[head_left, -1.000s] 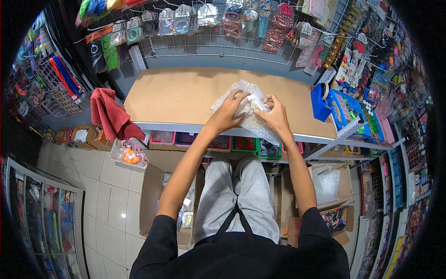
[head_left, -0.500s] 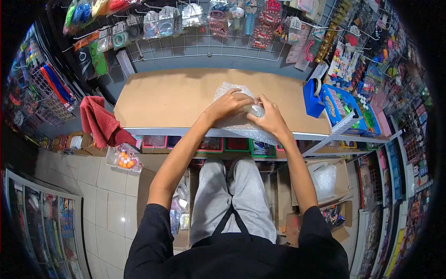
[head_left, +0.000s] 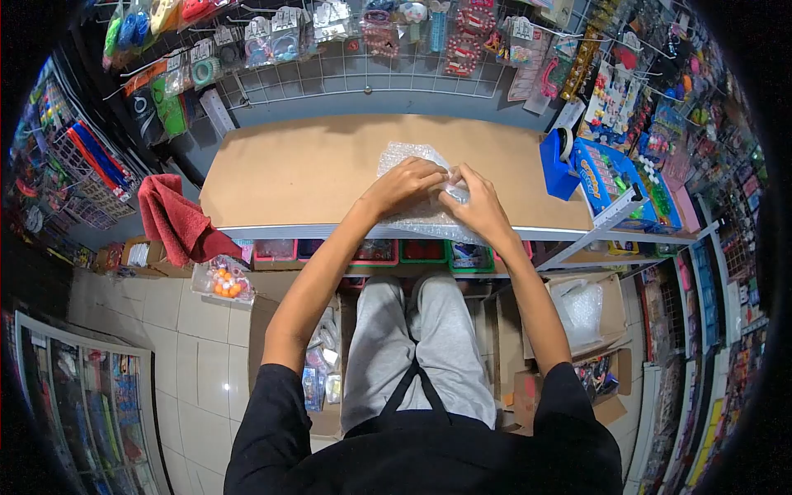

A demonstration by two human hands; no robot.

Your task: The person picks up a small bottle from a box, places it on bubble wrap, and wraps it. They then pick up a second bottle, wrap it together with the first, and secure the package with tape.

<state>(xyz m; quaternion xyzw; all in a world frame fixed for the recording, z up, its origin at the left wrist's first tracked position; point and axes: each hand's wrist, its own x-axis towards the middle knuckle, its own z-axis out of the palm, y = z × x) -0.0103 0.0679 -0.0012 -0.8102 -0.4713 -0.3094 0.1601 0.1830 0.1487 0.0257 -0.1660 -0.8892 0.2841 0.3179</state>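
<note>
A sheet of bubble wrap [head_left: 410, 151] lies on the brown tabletop [head_left: 297, 165], partly under my hands. My left hand [head_left: 407, 186] is curled over it, fingertips pinched at the wrap's middle. Close beside it, my right hand [head_left: 480, 202] has thumb and fingers bent around a small clear, shiny item [head_left: 456, 193], which bubble wrap partly covers. The fingertips of both hands nearly meet there. What the item is cannot be made out.
On the table's right stand a blue tape dispenser [head_left: 559, 165] and a blue display box [head_left: 601, 183]. A red cloth [head_left: 183, 219] hangs at the left corner. Coloured baskets [head_left: 422, 252] sit beneath. Packaged goods hang on the wire rack [head_left: 363, 74].
More bubble wrap now covers the clear item between my fingers, and less of it shows. My hands have stayed in nearly the same place. The view has shifted slightly.
</note>
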